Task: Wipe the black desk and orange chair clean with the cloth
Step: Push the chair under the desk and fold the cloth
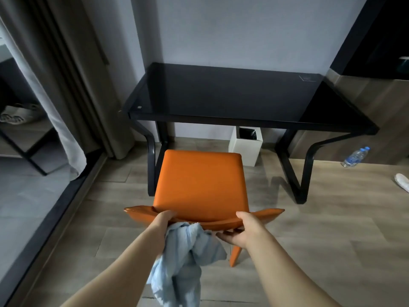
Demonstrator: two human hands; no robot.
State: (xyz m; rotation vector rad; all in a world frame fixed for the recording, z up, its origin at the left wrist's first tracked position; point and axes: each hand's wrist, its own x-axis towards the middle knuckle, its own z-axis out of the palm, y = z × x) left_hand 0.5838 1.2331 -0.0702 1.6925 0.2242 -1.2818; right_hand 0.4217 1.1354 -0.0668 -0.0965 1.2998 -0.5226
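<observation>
Wood floor [309,229], black bench [221,96] ahead; orange chair [200,185] seat facing bench, backrest gripped by left hand [164,219] (cloth [186,251] pinched too) and right hand [242,231].

A hotel-like room: desk [232,94], curtains [73,85], waste bin [244,147]

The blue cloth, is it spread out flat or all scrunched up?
Scrunched up. The cloth hangs in a bunched wad from the left hand, which grips it against the chair back.

Grey wall [243,29], wood floor [309,240], curtains [66,74], white bin [245,147]
</observation>
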